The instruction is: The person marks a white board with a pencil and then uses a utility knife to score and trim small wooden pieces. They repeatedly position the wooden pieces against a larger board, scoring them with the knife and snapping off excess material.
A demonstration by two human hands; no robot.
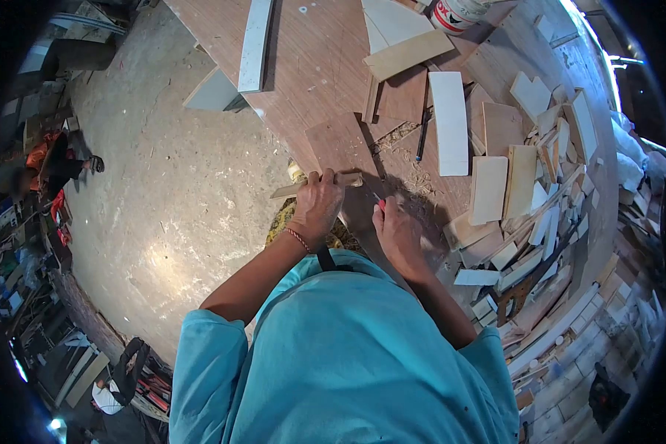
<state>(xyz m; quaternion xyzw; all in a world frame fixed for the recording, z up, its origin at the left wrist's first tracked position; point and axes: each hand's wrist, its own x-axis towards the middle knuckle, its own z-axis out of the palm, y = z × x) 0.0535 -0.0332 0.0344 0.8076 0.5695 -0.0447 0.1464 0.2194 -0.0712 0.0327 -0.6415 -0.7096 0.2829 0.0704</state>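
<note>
My left hand [318, 203] grips a thin wooden strip [351, 180] that lies flat at the near edge of the brown workbench [311, 66]. The strip's ends stick out on both sides of the fingers. My right hand [396, 229] is closed just to the right of it, holding a small red-tipped tool [382, 201] against the bench; the tool is mostly hidden by the fingers. Wood shavings [414, 181] lie around both hands. A plywood piece [340, 144] sits just beyond the strip.
A black pencil [422, 137] and a white board [449, 122] lie farther back. Several wood offcuts [540, 192] pile up on the right. A white paint bucket [455, 13] stands at the far end. Concrete floor [170, 192] lies to the left, with clutter along its edge.
</note>
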